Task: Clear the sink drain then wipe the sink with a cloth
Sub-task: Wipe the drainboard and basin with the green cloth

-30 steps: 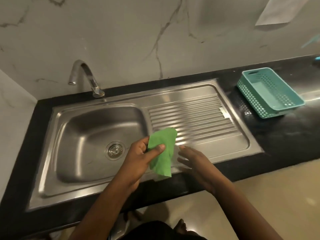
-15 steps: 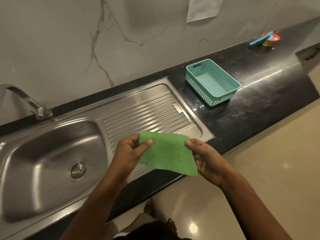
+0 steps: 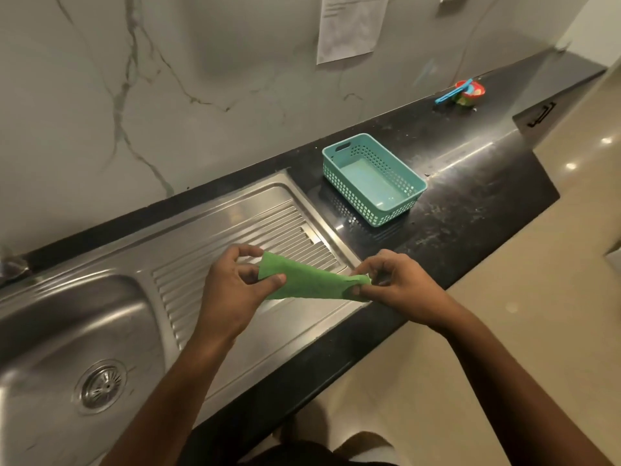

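Note:
A green cloth (image 3: 311, 280) is stretched between both hands above the ribbed drainboard (image 3: 235, 237) of the steel sink. My left hand (image 3: 235, 290) pinches its left end and my right hand (image 3: 400, 280) pinches its right end. The cloth is folded into a narrow band. The sink bowl (image 3: 50, 331) lies at the lower left, with its round metal drain strainer (image 3: 100, 386) showing no debris that I can make out. Only the tap's base (image 3: 11, 264) shows at the left edge.
A teal perforated plastic basket (image 3: 400, 210) stands on the black counter (image 3: 470, 196) right of the drainboard. A small red bowl with a blue utensil (image 3: 465, 92) sits far back right. A paper sheet (image 3: 349, 25) hangs on the marble wall. Beige floor lies to the right.
My right hand took hold of the cloth, which was spread flat between both hands and is now folded narrower. The view swung right, away from the tap.

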`<action>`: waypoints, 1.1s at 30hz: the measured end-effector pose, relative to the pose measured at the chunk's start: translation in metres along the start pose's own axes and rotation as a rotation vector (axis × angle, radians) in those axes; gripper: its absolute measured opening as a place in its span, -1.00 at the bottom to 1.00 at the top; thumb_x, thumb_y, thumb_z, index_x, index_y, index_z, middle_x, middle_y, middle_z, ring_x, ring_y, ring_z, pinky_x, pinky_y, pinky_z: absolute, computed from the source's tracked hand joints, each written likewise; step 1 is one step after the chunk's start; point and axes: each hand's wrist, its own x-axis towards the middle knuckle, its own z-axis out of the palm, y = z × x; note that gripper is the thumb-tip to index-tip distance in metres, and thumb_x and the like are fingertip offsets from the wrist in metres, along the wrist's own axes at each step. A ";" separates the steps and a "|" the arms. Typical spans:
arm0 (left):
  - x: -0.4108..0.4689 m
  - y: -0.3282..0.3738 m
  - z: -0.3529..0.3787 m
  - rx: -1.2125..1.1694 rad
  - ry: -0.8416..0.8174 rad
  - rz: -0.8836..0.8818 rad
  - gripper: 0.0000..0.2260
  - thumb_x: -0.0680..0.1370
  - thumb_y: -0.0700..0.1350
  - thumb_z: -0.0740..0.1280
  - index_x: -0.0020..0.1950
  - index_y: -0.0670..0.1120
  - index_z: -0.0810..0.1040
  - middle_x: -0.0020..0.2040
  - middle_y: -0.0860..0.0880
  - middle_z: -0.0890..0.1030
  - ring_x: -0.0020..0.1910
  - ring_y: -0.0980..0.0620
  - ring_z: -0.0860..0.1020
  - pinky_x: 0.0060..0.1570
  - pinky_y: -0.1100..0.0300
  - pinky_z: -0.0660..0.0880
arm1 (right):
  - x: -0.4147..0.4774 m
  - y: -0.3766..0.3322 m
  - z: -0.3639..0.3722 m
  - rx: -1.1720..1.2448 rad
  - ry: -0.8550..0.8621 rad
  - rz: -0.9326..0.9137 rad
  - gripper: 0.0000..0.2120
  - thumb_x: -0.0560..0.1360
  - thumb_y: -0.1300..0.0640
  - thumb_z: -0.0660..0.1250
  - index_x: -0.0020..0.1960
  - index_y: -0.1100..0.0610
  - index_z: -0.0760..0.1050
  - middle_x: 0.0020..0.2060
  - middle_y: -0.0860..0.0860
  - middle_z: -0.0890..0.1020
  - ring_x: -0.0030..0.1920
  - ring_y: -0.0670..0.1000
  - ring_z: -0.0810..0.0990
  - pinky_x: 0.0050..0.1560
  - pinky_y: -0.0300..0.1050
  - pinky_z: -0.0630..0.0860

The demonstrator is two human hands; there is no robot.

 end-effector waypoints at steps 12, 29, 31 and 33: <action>0.038 0.061 0.070 0.311 -0.120 0.060 -0.88 0.49 -0.15 0.58 0.00 -0.01 0.76 0.01 0.03 0.70 0.03 0.01 0.68 0.06 0.05 0.71 | 0.047 0.046 -0.074 -0.071 -0.206 0.013 -0.85 0.45 0.20 0.54 -0.13 -0.04 0.66 -0.04 -0.01 0.76 -0.01 0.06 0.75 0.02 0.16 0.71; 0.076 0.112 0.181 0.412 -0.308 0.239 -0.92 0.58 -0.09 0.50 0.06 -0.01 0.73 -0.04 0.07 0.71 -0.05 0.08 0.67 -0.02 0.02 0.67 | 0.109 0.081 -0.143 0.031 -0.498 -0.248 -0.62 0.53 0.03 0.53 0.32 -0.16 0.60 0.22 -0.26 0.68 0.29 -0.25 0.60 0.24 -0.25 0.59; 0.083 0.118 0.184 0.405 -0.271 0.252 -0.91 0.58 -0.08 0.49 0.08 0.00 0.72 -0.01 0.10 0.69 -0.05 0.07 0.67 -0.08 0.10 0.67 | 0.116 0.080 -0.146 0.129 -0.489 -0.259 -0.74 0.59 0.09 0.46 0.27 -0.07 0.63 0.17 -0.15 0.72 0.24 -0.15 0.67 0.26 -0.16 0.62; 0.090 0.123 0.187 0.380 -0.228 0.239 -0.87 0.58 -0.08 0.49 0.12 0.01 0.72 0.03 0.10 0.69 -0.01 0.06 0.67 -0.07 0.16 0.67 | 0.121 0.078 -0.153 0.203 -0.484 -0.256 -0.84 0.63 0.06 0.41 0.19 0.03 0.66 0.07 0.06 0.74 0.12 0.09 0.73 0.16 0.14 0.68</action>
